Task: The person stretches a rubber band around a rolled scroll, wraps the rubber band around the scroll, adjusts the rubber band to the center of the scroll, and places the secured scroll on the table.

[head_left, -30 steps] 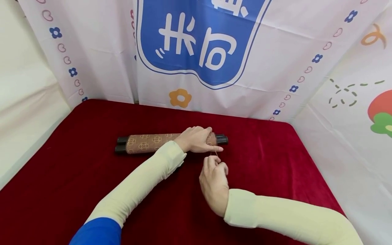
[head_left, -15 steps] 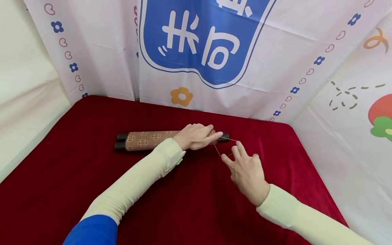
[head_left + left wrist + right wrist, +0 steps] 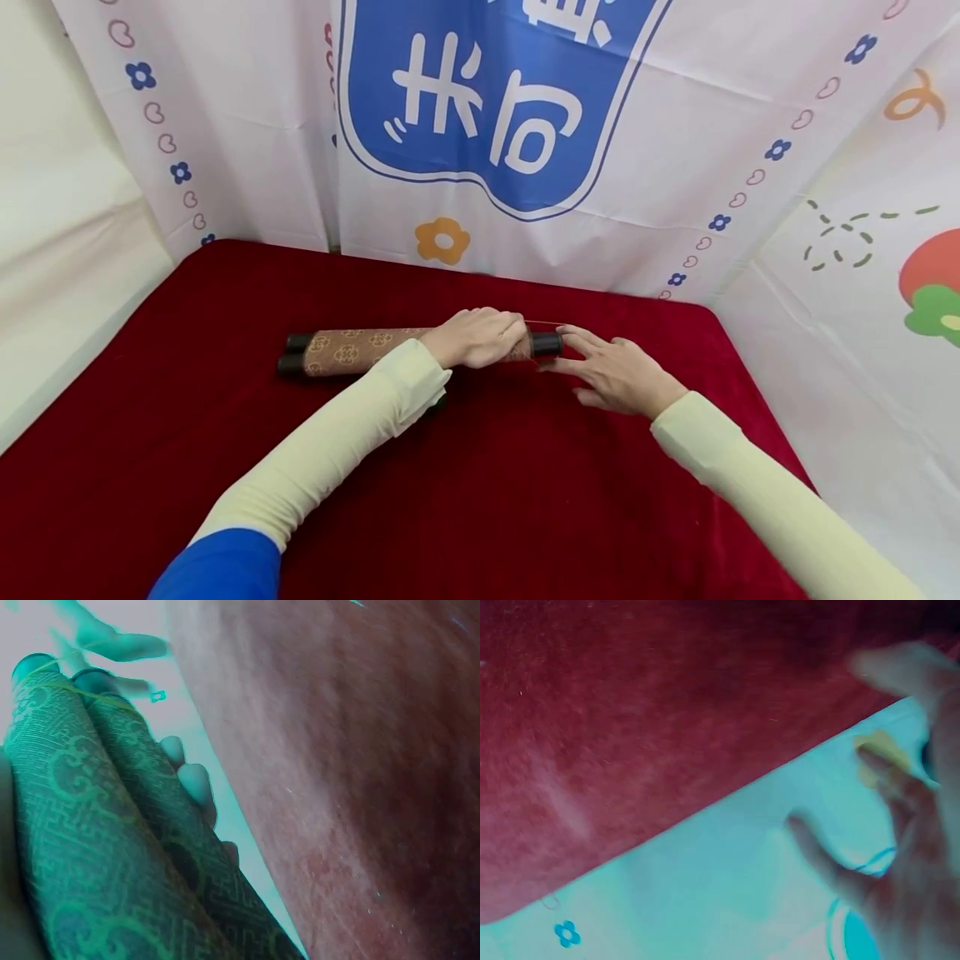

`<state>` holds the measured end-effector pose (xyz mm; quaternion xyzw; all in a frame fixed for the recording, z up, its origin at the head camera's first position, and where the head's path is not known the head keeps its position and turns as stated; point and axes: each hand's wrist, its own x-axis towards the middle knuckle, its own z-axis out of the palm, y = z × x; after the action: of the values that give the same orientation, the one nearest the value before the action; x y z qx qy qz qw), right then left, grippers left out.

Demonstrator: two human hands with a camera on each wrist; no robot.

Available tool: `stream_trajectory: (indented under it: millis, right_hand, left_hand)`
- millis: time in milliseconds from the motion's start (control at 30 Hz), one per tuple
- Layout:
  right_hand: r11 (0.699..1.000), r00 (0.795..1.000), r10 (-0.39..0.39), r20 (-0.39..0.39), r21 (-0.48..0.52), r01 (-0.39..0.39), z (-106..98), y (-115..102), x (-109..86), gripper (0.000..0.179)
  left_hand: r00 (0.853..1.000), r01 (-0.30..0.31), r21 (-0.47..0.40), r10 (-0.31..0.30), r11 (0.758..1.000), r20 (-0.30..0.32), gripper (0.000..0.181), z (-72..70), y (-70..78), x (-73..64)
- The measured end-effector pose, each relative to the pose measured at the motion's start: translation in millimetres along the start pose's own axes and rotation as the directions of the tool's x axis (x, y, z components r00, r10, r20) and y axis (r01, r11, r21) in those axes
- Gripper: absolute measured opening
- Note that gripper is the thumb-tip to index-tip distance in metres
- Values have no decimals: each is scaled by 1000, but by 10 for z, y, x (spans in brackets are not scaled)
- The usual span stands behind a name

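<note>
A scroll (image 3: 345, 354) with two rolls side by side lies across the table, covered in brown patterned brocade with black rod ends. My left hand (image 3: 480, 337) grips it near its right end; the left wrist view shows fingertips (image 3: 196, 784) curled round the rolls. A thin rubber band (image 3: 546, 322) runs from the scroll's right end to my right hand (image 3: 622, 375). The right fingers are spread and fairly straight beside the black rod ends. In the left wrist view the yellowish band (image 3: 105, 699) crosses both rolls. Motion blurs the right hand (image 3: 915, 862) in the right wrist view.
Dark red velvet (image 3: 487, 500) covers the table. A white printed curtain (image 3: 375, 217) with a blue emblem hangs behind the table's far edge, and pale cloth walls (image 3: 825, 350) stand at both sides.
My right hand has moved right and away from me, from curled fingers near the left thumb to spread fingers at the rod ends, stretching the band. My left hand has kept its place.
</note>
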<state>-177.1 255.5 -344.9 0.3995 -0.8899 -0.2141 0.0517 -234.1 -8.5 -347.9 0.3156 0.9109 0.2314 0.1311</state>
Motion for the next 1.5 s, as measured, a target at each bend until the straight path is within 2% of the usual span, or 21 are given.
stream_trajectory:
  millis: [133, 233, 400, 533, 600, 767, 867, 1000, 1133, 1200, 1233, 1300, 1400, 1467, 1500]
  right_hand:
    - [989, 999, -36, -13, 143, 37, 178, 59, 103, 67]
    - [960, 997, -31, -65, 276, 48, 270, 41, 189, 65]
    - [849, 989, -39, -143, 516, 108, 290, -143, 382, 61]
    - [755, 991, -12, -135, 649, 98, 236, -327, 455, 71]
    - [724, 992, 3, -127, 685, 86, 202, -407, 435, 79]
    - [727, 994, 7, -111, 683, 71, 107, -561, 300, 91]
    - [690, 996, 11, -86, 721, 54, 54, -613, 189, 92]
    - [640, 995, 43, -90, 767, 42, 36, -607, 43, 80]
    - [644, 986, 111, -124, 765, 24, 35, -539, -28, 45]
    - [623, 979, 164, -117, 782, -11, 24, -496, -36, 27]
    - [602, 976, 196, -99, 797, -40, 26, -470, -38, 22]
    - [521, 958, 286, -29, 844, -130, 14, -414, -26, 17]
    - [314, 898, 421, 128, 908, -277, 0, -317, 34, 22]
    - [165, 847, 476, 234, 923, -348, -7, -250, 93, 30]
    - [105, 827, 486, 282, 921, -375, -6, -222, 127, 36]
  left_hand:
    - [1000, -5, -26, 5, 1000, 14, 41, -30, 29, -14]
    - [999, -9, -33, 10, 999, 31, 41, -54, 42, -28]
    - [1000, -14, -57, 13, 998, -6, 46, -119, 43, -47]
    - [999, -31, -105, 26, 994, -46, 48, -166, 26, -44]
    - [998, -47, -128, 40, 991, -55, 48, -173, 18, -42]
    - [997, -42, -131, 34, 990, -66, 46, -160, -20, -39]
    - [998, -15, -103, 8, 995, -61, 45, -139, -39, -37]
    - [998, 20, -67, -24, 998, -64, 52, -107, -38, -31]
    - [997, 13, -19, -14, 1000, -73, 61, -81, -28, -44]
    - [997, -2, 31, 4, 1000, -75, 64, -65, -22, -53]
    - [997, -12, 66, 17, 998, -76, 67, -55, -15, -51]
    - [997, -21, 126, 30, 992, -76, 69, -34, -2, -49]
    - [995, -15, 196, 34, 980, -93, 63, 5, 11, -43]
    - [993, 8, 214, 17, 977, -113, 57, 37, 19, -38]
    - [992, 20, 218, 9, 976, -128, 54, 56, 22, -33]
